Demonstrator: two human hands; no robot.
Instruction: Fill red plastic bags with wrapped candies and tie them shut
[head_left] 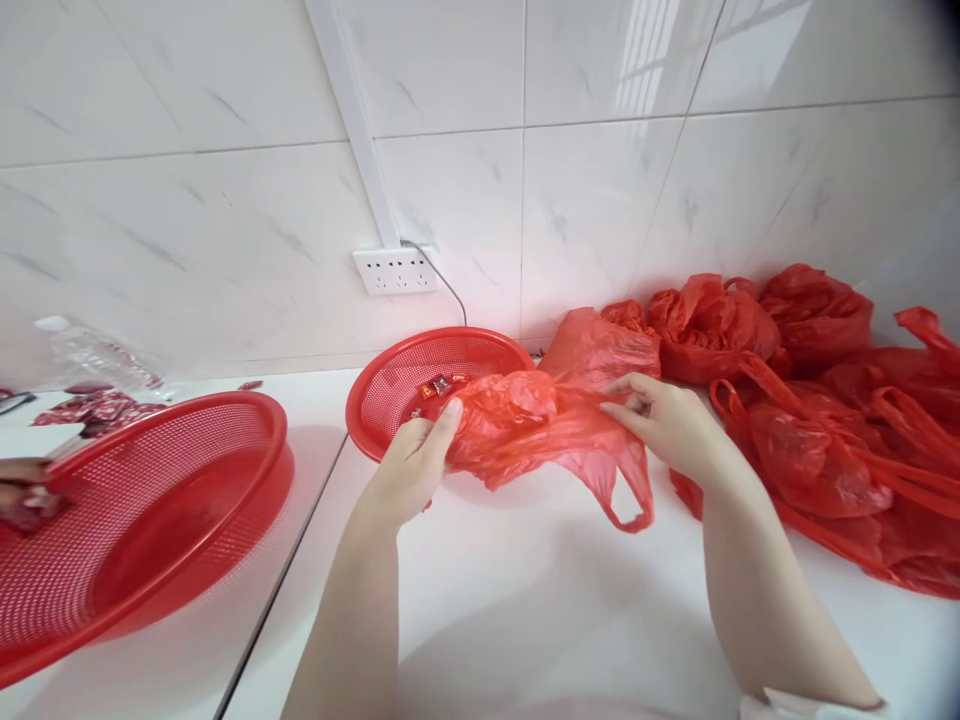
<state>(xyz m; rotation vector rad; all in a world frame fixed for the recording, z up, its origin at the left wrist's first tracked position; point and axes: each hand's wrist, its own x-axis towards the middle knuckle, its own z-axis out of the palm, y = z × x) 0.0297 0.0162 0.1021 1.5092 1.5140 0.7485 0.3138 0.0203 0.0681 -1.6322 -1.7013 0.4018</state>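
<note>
A thin red plastic bag [517,430] stretches between my two hands above the white table. My left hand [416,455] grips its left end, thumb on top. At the right, my right hand [664,415] pinches the bag near its handles, and one handle loop hangs down below. Just behind the bag stands a red mesh basket [375,405], partly covered by it, with a few small wrapped packets [439,385] inside. What the bag holds, if anything, I cannot make out.
Several red plastic bags [817,450] are heaped at the right. A larger red basket [255,425] stands tilted at the left, where another person's hand [19,495] holds a packet. A clear plastic bottle [97,355] lies behind. A power socket [396,271] with a cable is on the tiled wall.
</note>
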